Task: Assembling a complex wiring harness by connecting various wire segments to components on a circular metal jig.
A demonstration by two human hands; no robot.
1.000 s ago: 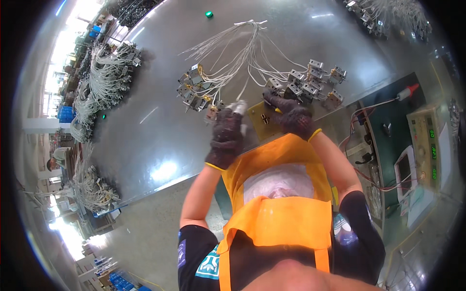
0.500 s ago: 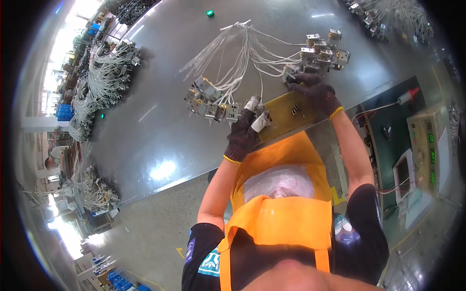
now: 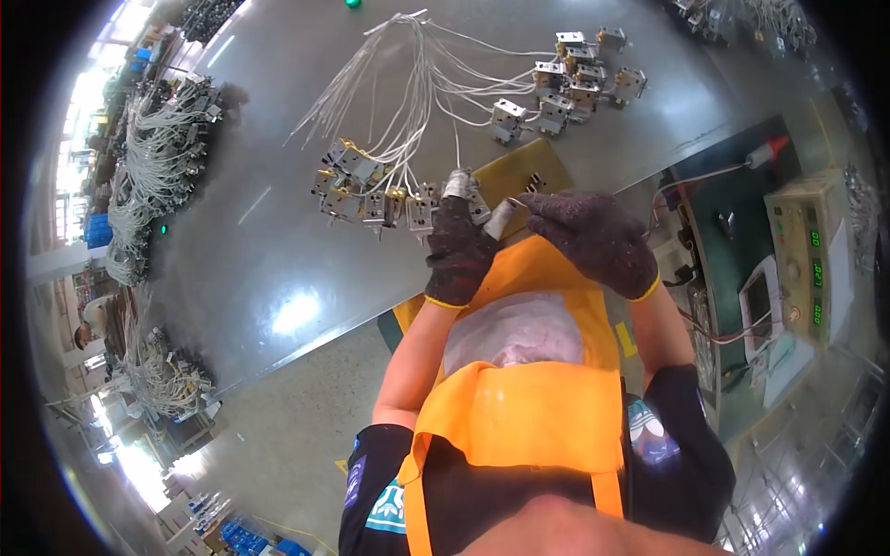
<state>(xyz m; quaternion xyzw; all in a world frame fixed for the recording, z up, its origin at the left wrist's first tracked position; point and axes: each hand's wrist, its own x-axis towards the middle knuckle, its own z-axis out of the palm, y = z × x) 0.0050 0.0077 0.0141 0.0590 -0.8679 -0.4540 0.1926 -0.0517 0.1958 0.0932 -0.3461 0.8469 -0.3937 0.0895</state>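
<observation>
My left hand (image 3: 461,246), in a dark knit glove with white-wrapped fingertips, grips a small wired metal block (image 3: 477,209) at the near edge of a brown board (image 3: 499,172). Its thumb points toward my right hand (image 3: 598,239). That hand, gloved the same dark colour, has thumb and fingers pinched close to the left thumb tip; whatever is between them is too small to make out. Small dark screw-like pieces (image 3: 535,183) lie on the board. Wired metal blocks sit in a left cluster (image 3: 347,188) and a right cluster (image 3: 582,91), joined by a white wire bundle (image 3: 417,74).
The grey metal table (image 3: 278,236) runs to a slanted near edge. More wired parts are heaped at the far left (image 3: 167,139) and far right (image 3: 756,18). Right of me stand a bench instrument with green digits (image 3: 805,259) and a red-tipped lead (image 3: 768,151).
My right hand has left a block at the right cluster and come back over the board's near end to my left hand. The left still holds its block. The whole view has shifted.
</observation>
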